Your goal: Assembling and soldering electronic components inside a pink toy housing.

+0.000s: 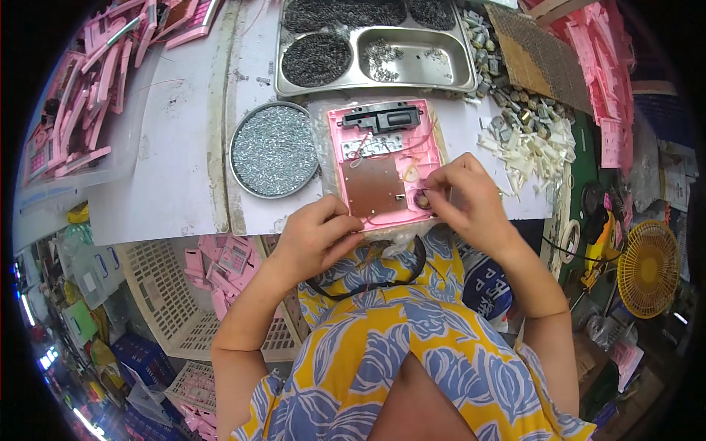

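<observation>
In front of me at the table's near edge lies a pink plastic housing (434, 151), its inside facing up. A brown circuit board (371, 185) fills its lower left, with a black plastic mechanism (382, 117) across the top and a silver metal plate (373, 145) between them. Thin wires run over the parts. My left hand (318, 234) has its fingers curled on the housing's lower left corner. At the lower right corner, my right hand (467, 197) pinches a small, dark round part (422, 198); its exact kind is hard to make out.
A round tin of small metal screws (273, 151) sits left of the housing. Behind stands a steel compartment tray (371, 90) of small dark parts. Small motors (515, 110) and white plastic pieces (533, 158) are heaped at right. Pink casings (81, 110) pile up far left.
</observation>
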